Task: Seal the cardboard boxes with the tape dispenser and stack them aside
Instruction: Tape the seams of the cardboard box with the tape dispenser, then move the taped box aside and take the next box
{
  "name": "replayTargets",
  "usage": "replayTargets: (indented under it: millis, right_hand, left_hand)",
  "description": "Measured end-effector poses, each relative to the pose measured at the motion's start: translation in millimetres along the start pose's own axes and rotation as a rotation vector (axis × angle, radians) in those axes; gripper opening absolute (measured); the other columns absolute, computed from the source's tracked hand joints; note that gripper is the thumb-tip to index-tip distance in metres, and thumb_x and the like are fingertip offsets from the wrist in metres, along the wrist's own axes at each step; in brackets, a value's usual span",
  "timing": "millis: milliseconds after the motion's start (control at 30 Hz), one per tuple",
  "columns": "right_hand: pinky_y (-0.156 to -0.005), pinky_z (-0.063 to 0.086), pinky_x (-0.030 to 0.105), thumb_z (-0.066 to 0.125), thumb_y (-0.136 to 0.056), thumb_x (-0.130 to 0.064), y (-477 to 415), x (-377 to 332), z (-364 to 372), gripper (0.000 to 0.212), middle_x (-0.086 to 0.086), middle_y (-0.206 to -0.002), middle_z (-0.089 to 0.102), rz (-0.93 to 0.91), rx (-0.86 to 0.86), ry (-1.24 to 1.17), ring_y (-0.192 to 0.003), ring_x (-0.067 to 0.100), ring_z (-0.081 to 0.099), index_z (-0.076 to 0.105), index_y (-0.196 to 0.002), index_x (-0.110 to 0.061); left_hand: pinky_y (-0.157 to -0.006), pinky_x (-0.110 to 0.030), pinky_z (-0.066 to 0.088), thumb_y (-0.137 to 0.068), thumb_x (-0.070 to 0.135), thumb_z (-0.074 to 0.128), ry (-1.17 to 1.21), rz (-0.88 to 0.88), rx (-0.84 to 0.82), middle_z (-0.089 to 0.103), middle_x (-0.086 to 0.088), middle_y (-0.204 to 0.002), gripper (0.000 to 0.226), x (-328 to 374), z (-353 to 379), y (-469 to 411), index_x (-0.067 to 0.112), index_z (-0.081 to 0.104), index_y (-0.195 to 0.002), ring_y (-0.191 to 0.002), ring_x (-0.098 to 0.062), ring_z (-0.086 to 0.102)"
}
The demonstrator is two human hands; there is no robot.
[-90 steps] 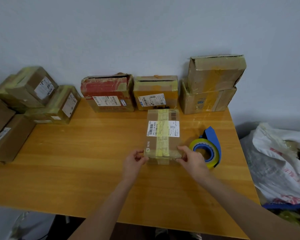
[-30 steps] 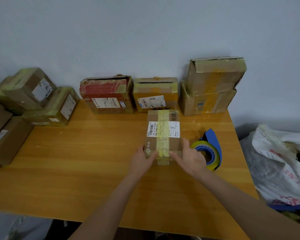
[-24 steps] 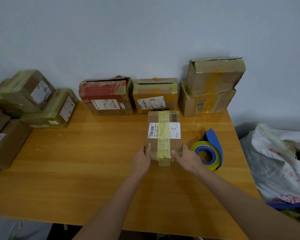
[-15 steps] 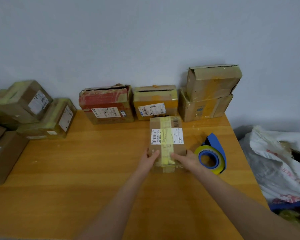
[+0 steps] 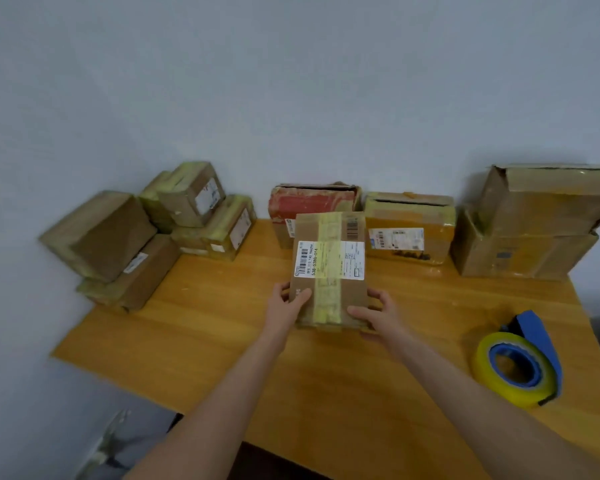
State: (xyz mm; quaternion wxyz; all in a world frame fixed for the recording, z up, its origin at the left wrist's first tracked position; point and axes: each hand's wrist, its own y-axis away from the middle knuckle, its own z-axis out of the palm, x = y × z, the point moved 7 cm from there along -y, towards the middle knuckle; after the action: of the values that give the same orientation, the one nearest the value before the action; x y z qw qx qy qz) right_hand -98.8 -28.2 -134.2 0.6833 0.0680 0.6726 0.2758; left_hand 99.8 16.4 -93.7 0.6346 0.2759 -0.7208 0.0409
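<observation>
Two forearms run up from the near edge. To their right the dispenser (image 5: 520,365) lies idle on the counter (image 5: 222,334), a blue plastic frame round a glossy, yellow-tinted roll, well apart from both grips.

At mid-counter my left grip (image 5: 288,306) curls round the near left corner of the box (image 5: 354,296) with the thumb on top. My right grip (image 5: 374,313) clasps the near right corner, fingers bent against the side. The box is a squat block of dull brown card. A white barcoded label (image 5: 303,259) lies across its top, and a milky yellow tape (image 5: 326,296) strip runs lengthwise over the label and down the near face. The box looks tipped toward me; I cannot tell whether its base is off the counter.

I judge this one sealed, with only the carry aside left. At far left a pile (image 5: 146,237) of small boxes leans unevenly against the wall, all edged in the same yellowish tape; I take those as finished.

In the far row, the red box (image 5: 312,206) and the orange box (image 5: 409,220) each show a dark slit under the top flap. At far right is a stack (image 5: 534,237) of two larger, creased boxes, the upper one with a flap lifted. Those four look unsealed, so I put the job near halfway.
</observation>
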Motion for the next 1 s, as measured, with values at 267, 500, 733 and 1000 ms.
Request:
replayTargets:
  millis: [267,500,733,1000]
  right_hand:
    - [-0.067,0.056,0.034,0.083,-0.073,-0.014,-10,-16,121,0.083,0.003,-0.123,0.058,0.032,-0.165,-0.055,-0.102,0.025,0.063,0.037,-0.136,-0.041]
    - [-0.054,0.056,0.028,0.085,-0.069,-0.014,-50,4,264,0.09,0.001,-0.117,0.058,0.126,-0.206,-0.007,-0.099,0.025,0.063,0.037,-0.139,-0.041]
    - [-0.083,0.058,0.051,0.084,-0.069,-0.01,-93,30,407,0.091,0.01,-0.126,0.058,0.266,-0.088,-0.093,-0.105,0.033,0.063,0.037,-0.143,-0.033]
    - [-0.055,0.039,0.022,0.059,-0.097,-0.023,-122,17,469,0.058,-0.001,-0.136,0.057,0.228,-0.092,0.099,-0.076,0.002,0.052,0.035,-0.149,-0.03]
  left_hand:
    - [-0.058,-0.018,0.047,-0.09,0.033,0.066,-0.078,0.016,0.097,0.059,0.006,-0.102,0.037,8,-118,-20,0.022,0.047,-0.12,-0.088,-0.007,0.06]
    - [-0.056,-0.02,0.044,-0.089,0.043,0.062,-0.397,-0.08,0.145,0.06,0.004,-0.104,0.039,-15,-266,-95,0.017,0.051,-0.117,-0.079,-0.005,0.056]
    - [-0.08,-0.026,0.043,-0.092,0.029,0.059,-0.776,0.237,0.32,0.048,-0.003,-0.131,0.037,1,-384,-155,0.019,0.05,-0.127,-0.108,-0.018,0.056]
    - [-0.079,-0.026,0.042,-0.092,0.023,0.057,-0.81,0.232,0.143,0.047,-0.005,-0.132,0.034,-16,-393,-190,0.02,0.053,-0.125,-0.11,-0.02,0.054]
